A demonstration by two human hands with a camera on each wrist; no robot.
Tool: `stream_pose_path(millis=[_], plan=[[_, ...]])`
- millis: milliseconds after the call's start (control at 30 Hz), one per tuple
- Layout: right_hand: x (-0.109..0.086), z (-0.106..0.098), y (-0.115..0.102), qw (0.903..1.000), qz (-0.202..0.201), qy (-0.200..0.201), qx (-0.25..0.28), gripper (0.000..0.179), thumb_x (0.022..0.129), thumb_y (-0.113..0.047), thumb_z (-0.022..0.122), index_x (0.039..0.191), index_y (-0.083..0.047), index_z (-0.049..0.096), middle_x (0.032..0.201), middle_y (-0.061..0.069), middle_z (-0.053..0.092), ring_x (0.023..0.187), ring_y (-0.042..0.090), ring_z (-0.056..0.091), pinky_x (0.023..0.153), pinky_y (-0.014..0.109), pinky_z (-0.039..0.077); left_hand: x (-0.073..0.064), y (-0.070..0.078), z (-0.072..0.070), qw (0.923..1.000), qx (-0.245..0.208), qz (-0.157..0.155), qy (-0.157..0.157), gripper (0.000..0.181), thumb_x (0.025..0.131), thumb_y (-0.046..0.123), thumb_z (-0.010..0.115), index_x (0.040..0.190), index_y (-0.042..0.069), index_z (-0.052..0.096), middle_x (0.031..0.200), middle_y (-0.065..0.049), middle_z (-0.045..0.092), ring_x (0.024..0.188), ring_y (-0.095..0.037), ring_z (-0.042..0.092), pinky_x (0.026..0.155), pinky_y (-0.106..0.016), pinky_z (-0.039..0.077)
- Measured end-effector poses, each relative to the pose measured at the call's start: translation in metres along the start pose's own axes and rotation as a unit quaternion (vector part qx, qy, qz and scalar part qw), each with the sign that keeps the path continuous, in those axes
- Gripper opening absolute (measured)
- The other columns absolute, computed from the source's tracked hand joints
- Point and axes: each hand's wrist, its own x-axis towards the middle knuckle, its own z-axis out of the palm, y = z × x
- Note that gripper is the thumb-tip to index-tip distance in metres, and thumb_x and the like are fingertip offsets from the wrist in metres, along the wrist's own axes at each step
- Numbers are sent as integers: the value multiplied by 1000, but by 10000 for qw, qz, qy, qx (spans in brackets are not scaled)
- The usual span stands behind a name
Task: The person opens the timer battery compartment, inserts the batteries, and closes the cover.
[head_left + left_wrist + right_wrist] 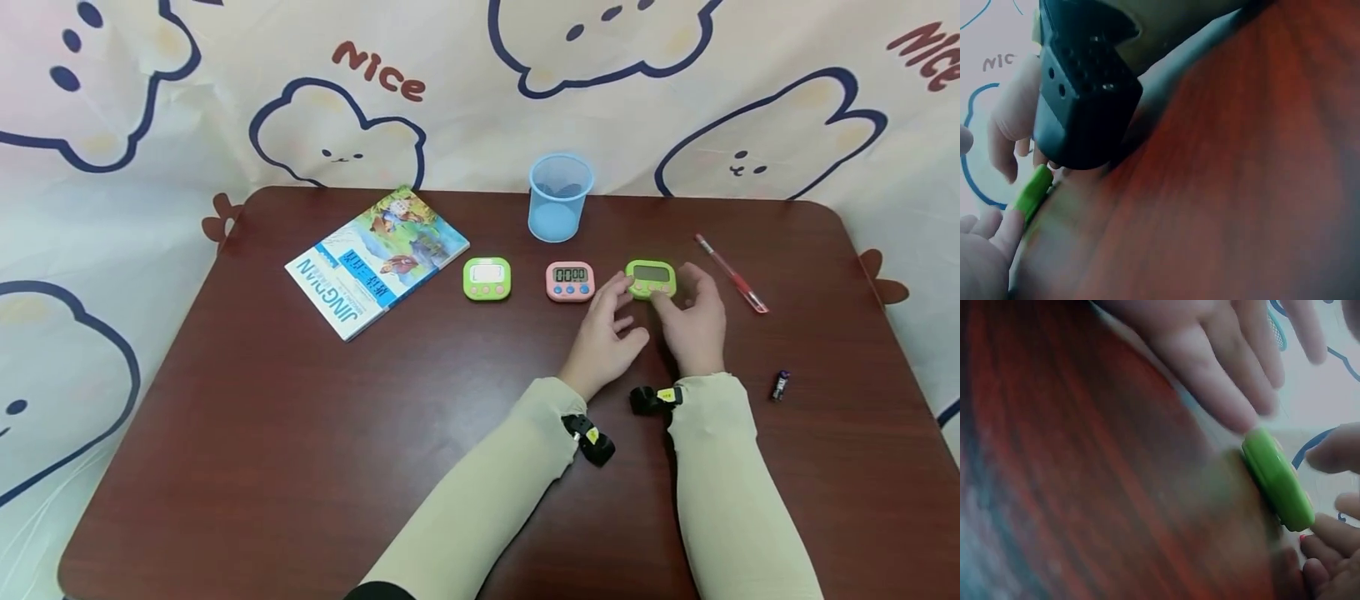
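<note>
A green digital timer, its display blank, lies on the table between both hands. At its left edge my left hand touches it with extended fingers, thumb held away. My right hand is at the other edge, where its fingers touch the case and its thumb reaches over the buttons. Both wrist views show the timer's green case edge-on, with a gap between the right thumb and its face. Left of the hands sit a pink timer and another green timer.
A blue cup stands at the back edge. To the left lies a book with a colourful cover. On the right are a red pen and a small dark battery. A printed cloth hangs behind the table.
</note>
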Motion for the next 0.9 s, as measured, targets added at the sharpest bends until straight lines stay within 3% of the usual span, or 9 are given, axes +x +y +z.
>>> stream_pose_path(millis=[67,200,300,367,500,633,900], plan=[[-1,-1,0,9996,-7,-165,-250,62,94,-20,65,150,-3,43,150,14,49,135,28,46,111,43,38,4,-1,2,9996,39,-260,-76,69,93,-6,56,155,5,31,165,-8,20,131,-17,52,95,-18,50],[-2,-4,-1,9975,-36,-370,-597,62,96,-20,63,151,-3,41,152,16,46,139,31,43,114,48,36,13,-2,2,9950,407,-899,-142,73,96,5,59,159,11,24,157,-4,39,113,-7,64,87,-16,52],[-3,-4,1,9978,-31,-302,-594,59,97,-20,62,151,-4,43,150,14,49,136,30,46,112,47,38,16,-2,1,9906,544,-1244,-169,70,98,11,59,160,12,25,150,-1,49,107,-1,65,88,-15,51],[-3,-3,3,9989,25,-150,-438,57,97,-20,62,149,-6,46,148,13,52,131,28,51,109,44,42,17,-2,0,9904,486,-1287,-162,67,100,12,59,159,10,27,151,-1,49,108,-1,64,89,-16,50],[-7,-1,5,9996,136,195,165,54,96,-21,65,147,-11,51,142,9,58,118,22,60,97,30,50,13,-3,-1,9939,391,-1029,-38,63,100,9,58,157,8,32,153,-1,47,112,-3,64,89,-16,51],[-15,0,4,9948,5,350,959,52,93,-15,70,143,-8,56,136,12,61,112,16,61,92,20,50,6,-5,-1,9968,457,-577,316,60,98,5,61,154,5,38,148,-4,52,115,-7,62,88,-15,52],[-45,8,4,9843,-433,189,1698,51,87,-1,75,137,-1,59,126,9,55,108,13,58,86,15,50,-11,-6,-10,9936,665,-1,913,62,89,-1,73,145,-4,48,126,-16,53,104,-18,63,88,-17,54]])
